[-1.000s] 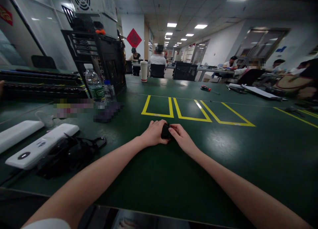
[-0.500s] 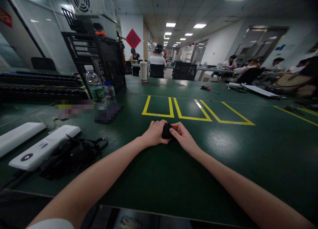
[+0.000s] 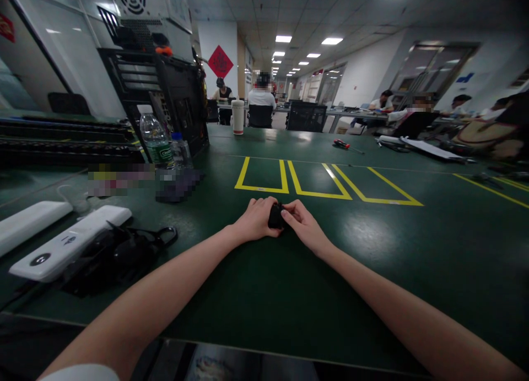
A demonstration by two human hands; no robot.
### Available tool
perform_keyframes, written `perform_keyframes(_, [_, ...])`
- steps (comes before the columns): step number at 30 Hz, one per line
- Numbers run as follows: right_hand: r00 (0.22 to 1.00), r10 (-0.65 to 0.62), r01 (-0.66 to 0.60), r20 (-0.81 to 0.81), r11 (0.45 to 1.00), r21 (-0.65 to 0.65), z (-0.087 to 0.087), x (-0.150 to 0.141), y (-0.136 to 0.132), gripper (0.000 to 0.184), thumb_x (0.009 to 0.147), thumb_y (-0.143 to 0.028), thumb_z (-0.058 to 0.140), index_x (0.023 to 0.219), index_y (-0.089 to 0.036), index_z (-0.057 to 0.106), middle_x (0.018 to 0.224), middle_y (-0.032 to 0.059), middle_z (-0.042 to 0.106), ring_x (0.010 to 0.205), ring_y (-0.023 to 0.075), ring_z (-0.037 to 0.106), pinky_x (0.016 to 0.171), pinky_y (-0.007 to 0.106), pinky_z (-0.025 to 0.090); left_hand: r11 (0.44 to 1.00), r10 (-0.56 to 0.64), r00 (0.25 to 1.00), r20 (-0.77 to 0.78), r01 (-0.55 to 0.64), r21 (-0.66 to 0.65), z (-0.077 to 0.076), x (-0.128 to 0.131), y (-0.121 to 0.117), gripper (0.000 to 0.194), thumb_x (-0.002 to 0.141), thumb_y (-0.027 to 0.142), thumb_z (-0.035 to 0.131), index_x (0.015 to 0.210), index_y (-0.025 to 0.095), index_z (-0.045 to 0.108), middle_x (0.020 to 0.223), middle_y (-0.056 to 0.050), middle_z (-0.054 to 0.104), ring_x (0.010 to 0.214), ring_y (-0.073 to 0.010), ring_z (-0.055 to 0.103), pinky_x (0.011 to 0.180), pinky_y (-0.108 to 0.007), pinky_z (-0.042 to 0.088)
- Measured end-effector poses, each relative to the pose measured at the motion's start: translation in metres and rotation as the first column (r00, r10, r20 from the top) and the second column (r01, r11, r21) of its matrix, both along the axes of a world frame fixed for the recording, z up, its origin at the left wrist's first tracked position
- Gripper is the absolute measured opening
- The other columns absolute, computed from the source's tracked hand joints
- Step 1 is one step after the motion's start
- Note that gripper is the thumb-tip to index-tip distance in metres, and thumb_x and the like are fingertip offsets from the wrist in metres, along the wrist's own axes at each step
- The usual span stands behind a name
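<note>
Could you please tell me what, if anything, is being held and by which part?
A small black object, held around its left side by the left hand; the right hand touches its right end, grip unclear.

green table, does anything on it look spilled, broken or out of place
No spill or damage shows on the table. The untidiest spot is at the left: a black bundle lies jumbled beside a white device. The small black object between the left hand and right hand is too covered to judge.
</note>
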State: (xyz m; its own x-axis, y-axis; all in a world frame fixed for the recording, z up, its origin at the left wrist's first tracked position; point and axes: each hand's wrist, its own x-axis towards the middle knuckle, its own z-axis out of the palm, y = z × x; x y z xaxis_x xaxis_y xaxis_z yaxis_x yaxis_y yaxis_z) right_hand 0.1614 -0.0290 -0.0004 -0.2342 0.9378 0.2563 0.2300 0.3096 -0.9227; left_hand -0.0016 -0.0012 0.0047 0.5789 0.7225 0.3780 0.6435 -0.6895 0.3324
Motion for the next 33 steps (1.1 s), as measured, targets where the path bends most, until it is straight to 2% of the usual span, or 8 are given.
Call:
perform_keyframes(4, [0.995, -0.051, 0.052, 0.085, 0.999, -0.009, 0.0, -0.001, 0.0, 0.021, 0.08, -0.038, 0.045, 0.093, -0.021, 0.048, 0.09, 0.0024, 0.055, 0.085, 0.0175, 0.053, 0.078, 0.034, 0.043, 1.0, -0.018, 1.0, 0.015, 0.018, 0.007, 0.0, -0.001, 0.0, 0.056, 0.059, 0.036, 0.067, 0.104, 0.017, 0.039, 0.099, -0.006, 0.054, 0.09, -0.0244, 0.052, 0.079, -0.036, 0.035])
perform_keyframes(6, [0.995, -0.015, 0.016, 0.103, 1.0, -0.013, 0.001, 0.0, -0.002, 0.02, 0.081, -0.037, 0.044, 0.093, -0.021, 0.048, 0.088, 0.0019, 0.055, 0.084, 0.0174, 0.053, 0.078, 0.035, 0.043, 1.0, -0.022, 1.0, 0.009, 0.021, 0.015, 0.0, -0.002, -0.001, 0.055, 0.06, 0.037, 0.067, 0.103, 0.017, 0.039, 0.099, -0.006, 0.054, 0.089, -0.0243, 0.052, 0.079, -0.036, 0.035])
perform_keyframes(11, [0.991, 0.129, -0.128, 0.041, 0.991, -0.027, 0.006, 0.006, -0.007, 0.022, 0.078, -0.029, 0.051, 0.099, -0.024, 0.044, 0.1, 0.0013, 0.052, 0.097, 0.0173, 0.051, 0.085, 0.035, 0.042, 1.0, -0.006, 1.0, -0.006, 0.006, 0.02, 0.0, -0.001, -0.001, 0.052, 0.062, 0.037, 0.065, 0.103, 0.017, 0.04, 0.098, -0.007, 0.054, 0.089, -0.0246, 0.052, 0.078, -0.036, 0.035])
perform_keyframes(17, [0.997, 0.077, -0.077, 0.001, 0.997, -0.015, 0.006, 0.004, -0.003, 0.013, 0.081, -0.033, 0.047, 0.089, -0.023, 0.046, 0.088, 0.0006, 0.052, 0.083, 0.016, 0.053, 0.074, 0.033, 0.046, 0.999, -0.029, 1.0, 0.002, 0.029, 0.04, -0.001, -0.001, 0.001, 0.052, 0.061, 0.039, 0.065, 0.101, 0.017, 0.04, 0.094, -0.005, 0.054, 0.086, -0.0236, 0.052, 0.077, -0.035, 0.034])
perform_keyframes(22, [0.999, 0.023, -0.023, 0.034, 1.0, -0.021, 0.004, 0.003, 0.002, 0.021, 0.079, -0.032, 0.049, 0.095, -0.02, 0.046, 0.094, 0.0034, 0.052, 0.091, 0.0178, 0.051, 0.081, 0.036, 0.043, 0.999, -0.025, 1.0, 0.001, 0.024, 0.045, -0.003, -0.001, 0.003, 0.055, 0.059, 0.039, 0.066, 0.102, 0.016, 0.04, 0.095, -0.005, 0.054, 0.086, -0.0239, 0.052, 0.077, -0.036, 0.034])
perform_keyframes(25, [0.995, 0.091, -0.088, 0.046, 0.994, -0.063, 0.007, 0.006, 0.0, 0.019, 0.08, -0.032, 0.048, 0.095, -0.02, 0.047, 0.095, 0.0033, 0.052, 0.088, 0.0179, 0.053, 0.079, 0.037, 0.044, 0.999, -0.037, 0.999, 0.005, 0.037, 0.039, -0.003, -0.001, 0.003, 0.055, 0.06, 0.038, 0.066, 0.103, 0.017, 0.04, 0.096, -0.005, 0.054, 0.087, -0.0237, 0.051, 0.078, -0.035, 0.033])
perform_keyframes(29, [0.98, 0.193, -0.195, -0.038, 0.979, -0.062, 0.008, 0.009, -0.002, 0.022, 0.076, -0.028, 0.055, 0.095, -0.023, 0.045, 0.098, 0.0011, 0.051, 0.094, 0.0174, 0.053, 0.083, 0.036, 0.044, 0.999, -0.026, 1.0, 0.009, 0.026, 0.023, -0.001, -0.001, 0.001, 0.053, 0.06, 0.037, 0.066, 0.102, 0.018, 0.04, 0.096, -0.005, 0.054, 0.087, -0.024, 0.052, 0.078, -0.036, 0.034])
perform_keyframes(33, [0.989, 0.132, -0.134, -0.059, 0.99, -0.039, 0.005, 0.008, 0.0, 0.014, 0.079, -0.031, 0.051, 0.089, -0.023, 0.046, 0.091, 0.0002, 0.052, 0.087, 0.0158, 0.054, 0.078, 0.034, 0.045, 0.999, -0.031, 1.0, 0.003, 0.031, 0.016, 0.001, 0.0, 0.0, 0.052, 0.061, 0.038, 0.066, 0.102, 0.018, 0.041, 0.097, -0.006, 0.054, 0.088, -0.0244, 0.052, 0.078, -0.036, 0.034])
